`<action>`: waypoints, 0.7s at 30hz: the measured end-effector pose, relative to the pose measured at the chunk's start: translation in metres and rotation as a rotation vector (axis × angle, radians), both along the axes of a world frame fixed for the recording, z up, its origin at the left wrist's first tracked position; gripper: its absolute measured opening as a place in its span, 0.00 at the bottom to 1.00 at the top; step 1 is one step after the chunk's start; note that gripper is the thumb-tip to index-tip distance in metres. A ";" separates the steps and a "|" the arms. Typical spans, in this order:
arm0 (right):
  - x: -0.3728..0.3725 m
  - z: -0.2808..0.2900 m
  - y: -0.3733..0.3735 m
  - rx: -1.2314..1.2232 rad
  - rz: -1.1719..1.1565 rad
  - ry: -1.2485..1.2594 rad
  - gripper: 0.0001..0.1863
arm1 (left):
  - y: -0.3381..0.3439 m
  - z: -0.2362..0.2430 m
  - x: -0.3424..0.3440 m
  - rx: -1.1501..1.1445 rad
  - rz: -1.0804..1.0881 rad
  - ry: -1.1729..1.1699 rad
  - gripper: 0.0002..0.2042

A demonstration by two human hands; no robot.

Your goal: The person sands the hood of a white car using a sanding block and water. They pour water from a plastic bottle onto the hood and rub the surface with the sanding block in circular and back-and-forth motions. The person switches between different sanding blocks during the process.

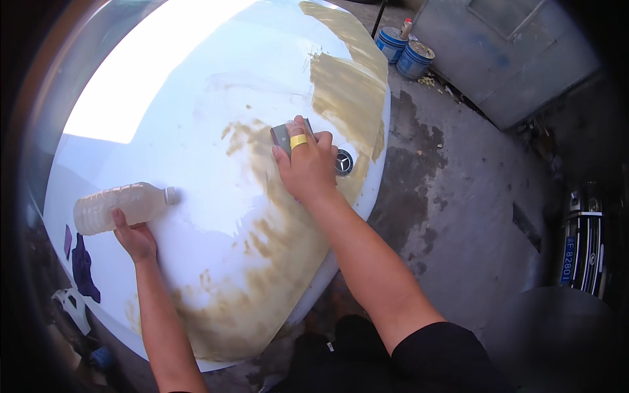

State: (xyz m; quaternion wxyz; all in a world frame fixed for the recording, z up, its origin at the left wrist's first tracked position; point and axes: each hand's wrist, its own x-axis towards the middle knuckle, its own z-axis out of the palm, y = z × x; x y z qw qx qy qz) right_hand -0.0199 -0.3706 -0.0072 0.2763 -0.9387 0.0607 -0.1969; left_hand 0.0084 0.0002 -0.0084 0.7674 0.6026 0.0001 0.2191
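Note:
My right hand (305, 158), with a yellow band on one finger, grips a dark grey flat block (282, 136) on a white car bonnet (203, 164) marked with beige, smeared patches. A round emblem (344, 162) sits just to the right of this hand. My left hand (134, 236) is closed around a clear plastic bottle (119, 206) with cloudy contents, held on its side with the cap toward the right. A dark purple cloth (84, 268) and a small purple sheet (68, 241) lie on the bonnet at the left.
Two blue buckets (413, 60) stand on the stained concrete floor (452, 209) beyond the bonnet, beside a grey metal panel (498, 59). A black car bumper with a plate (593, 242) is at the right edge. A white part (72, 308) lies off the bonnet at lower left.

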 end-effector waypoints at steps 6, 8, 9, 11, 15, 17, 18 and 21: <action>-0.107 -0.038 0.019 -0.070 0.020 -0.022 0.29 | 0.011 -0.003 -0.005 -0.009 0.026 0.013 0.33; -0.125 -0.038 0.022 -0.049 0.023 -0.033 0.29 | 0.012 0.000 -0.006 0.018 -0.011 -0.001 0.33; -0.129 -0.037 0.023 -0.037 0.026 -0.037 0.28 | 0.014 0.001 -0.006 0.013 -0.007 0.000 0.33; -0.083 -0.021 0.014 -0.069 -0.027 -0.031 0.28 | 0.006 0.000 -0.003 -0.004 -0.015 0.000 0.33; -0.031 -0.009 0.007 -0.037 -0.062 0.029 0.29 | 0.002 0.001 -0.002 0.007 -0.030 0.005 0.33; -0.075 -0.029 0.011 -0.076 -0.023 -0.046 0.28 | 0.007 -0.001 0.000 -0.019 -0.025 -0.001 0.33; -0.109 -0.036 0.014 -0.072 0.012 -0.040 0.27 | 0.012 -0.002 0.000 -0.021 -0.020 0.006 0.33; -0.187 -0.047 0.003 -0.055 0.038 0.028 0.28 | 0.012 -0.002 0.000 -0.023 -0.030 0.017 0.33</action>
